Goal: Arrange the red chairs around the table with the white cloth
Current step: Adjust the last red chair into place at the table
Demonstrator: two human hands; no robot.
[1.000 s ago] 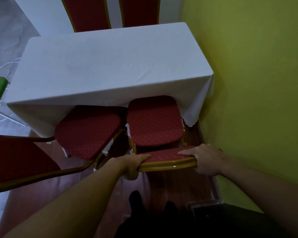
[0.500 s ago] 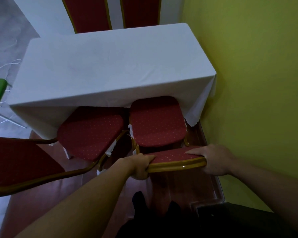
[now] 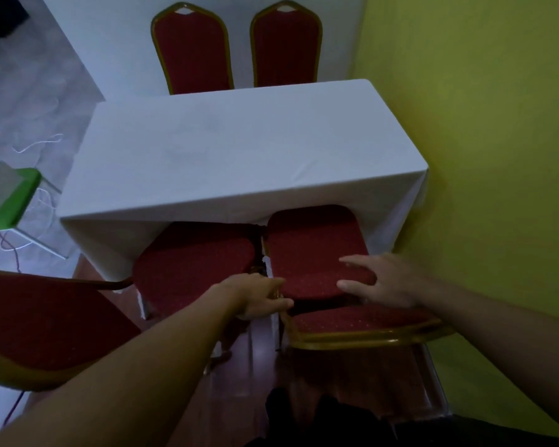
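The table with the white cloth (image 3: 239, 162) stands against the wall. Two red chairs (image 3: 192, 50) (image 3: 286, 46) stand at its far side. On the near side, the right red chair's seat (image 3: 310, 250) is partly under the cloth, with its gold-rimmed backrest (image 3: 362, 327) below my hands. My right hand (image 3: 384, 282) hovers over that seat with fingers spread and holds nothing. My left hand (image 3: 259, 296) is at the seat's left rear corner, fingers and thumb either side of the gold frame; whether it grips is unclear. The left red chair (image 3: 191, 262) sits angled, backrest (image 3: 46, 321) towards the lower left.
A yellow-green wall (image 3: 481, 156) runs close along the right of the table and the right chair. A green and white box (image 3: 7, 195) and loose cables (image 3: 36, 146) lie on the pale floor at the left. Dark wooden flooring (image 3: 259, 359) lies under the near chairs.
Both hands have left the top rail of the right chair's backrest and moved forward. The right hand has opened over the seat. The view has pulled back, showing the far chairs.
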